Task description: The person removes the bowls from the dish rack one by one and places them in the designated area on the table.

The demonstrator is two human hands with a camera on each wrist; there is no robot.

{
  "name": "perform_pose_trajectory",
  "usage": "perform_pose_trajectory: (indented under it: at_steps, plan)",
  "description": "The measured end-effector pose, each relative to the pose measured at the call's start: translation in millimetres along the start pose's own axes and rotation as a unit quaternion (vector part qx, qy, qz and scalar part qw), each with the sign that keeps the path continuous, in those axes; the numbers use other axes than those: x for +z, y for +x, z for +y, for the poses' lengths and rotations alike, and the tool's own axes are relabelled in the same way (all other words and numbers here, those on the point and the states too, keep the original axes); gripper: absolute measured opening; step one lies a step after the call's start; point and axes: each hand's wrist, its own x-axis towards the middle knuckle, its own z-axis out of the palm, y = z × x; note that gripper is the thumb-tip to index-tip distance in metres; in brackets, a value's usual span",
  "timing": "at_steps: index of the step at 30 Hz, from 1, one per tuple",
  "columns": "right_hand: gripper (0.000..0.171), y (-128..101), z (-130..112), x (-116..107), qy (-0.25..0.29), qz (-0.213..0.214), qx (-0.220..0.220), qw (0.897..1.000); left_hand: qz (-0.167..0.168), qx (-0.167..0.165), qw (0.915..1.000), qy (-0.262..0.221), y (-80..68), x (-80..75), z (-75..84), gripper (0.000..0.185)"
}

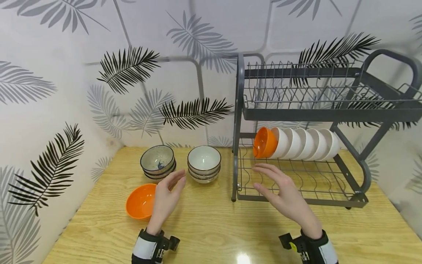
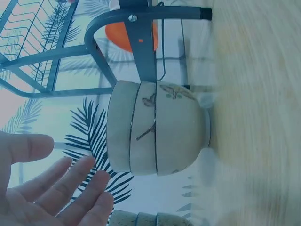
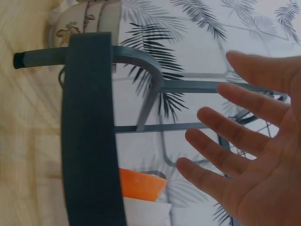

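Note:
My left hand [image 1: 167, 196] hovers over the table with its fingers relaxed, holding nothing. Partly behind it sits an orange bowl [image 1: 140, 201]. Just beyond is a stack of speckled bowls [image 1: 157, 159] with dark rims, and to its right a stack of white brown-rimmed bowls [image 1: 204, 159], which shows a flower pattern in the left wrist view. My right hand [image 1: 287, 192] hangs before the dish rack's lower tier, fingers spread and holding nothing. On that tier an orange bowl [image 1: 265, 143] stands tilted on its side, beside a row of several white bowls [image 1: 304, 145].
The grey two-tier dish rack [image 1: 235, 161] stands at the right on the wooden table [image 1: 211, 227]. Its upper wire tier [image 1: 303, 88] overhangs the lower bowls. A wall with a leaf pattern [image 1: 197, 113] closes off the back.

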Motion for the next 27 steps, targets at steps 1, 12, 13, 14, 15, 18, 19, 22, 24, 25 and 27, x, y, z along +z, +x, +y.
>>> perform_pose_trajectory:
  at_steps: [1,12,13,14,15,18,19,22,24,25,27]
  plan:
    - [0.04,0,1,0,-0.002,0.0,0.004,1.0,0.001,-0.002,1.0,-0.007,-0.3,1.9,0.2,0.032]
    - [0.045,22,11,-16,-0.065,-0.014,0.034,0.997,-0.021,-0.021,0.9995,-0.013,-1.4,5.8,0.4,0.037]
    - [0.045,26,12,-19,-0.069,-0.018,0.042,0.997,-0.024,-0.022,0.9994,-0.012,-1.3,6.2,0.6,0.037]
    - [0.045,31,14,-22,-0.07,-0.025,0.05,0.996,-0.026,-0.022,0.9993,-0.012,-1.2,6.6,0.7,0.038]
    - [0.046,35,17,-24,-0.072,-0.033,0.058,0.995,-0.027,-0.022,0.9993,-0.014,-1.0,6.9,0.6,0.038]
    - [0.05,48,24,-31,-0.072,-0.059,0.084,0.992,-0.028,-0.019,0.9992,-0.019,-1.2,7.6,0.9,0.038]
    - [0.051,51,26,-32,-0.071,-0.068,0.092,0.991,-0.029,-0.018,0.9992,-0.021,-1.3,7.7,1.1,0.038]
    - [0.056,62,33,-35,-0.07,-0.088,0.113,0.987,-0.034,-0.02,0.9989,-0.026,-1.5,7.9,1.8,0.039]
    - [0.059,68,37,-35,-0.07,-0.098,0.124,0.985,-0.038,-0.023,0.9986,-0.028,-1.5,8.0,2.2,0.039]
    - [0.06,71,38,-34,-0.072,-0.101,0.129,0.984,-0.04,-0.024,0.9985,-0.029,-1.6,8.0,2.7,0.04]
    - [0.062,77,42,-33,-0.075,-0.106,0.138,0.982,-0.044,-0.027,0.9982,-0.031,-1.4,8.1,3.4,0.04]
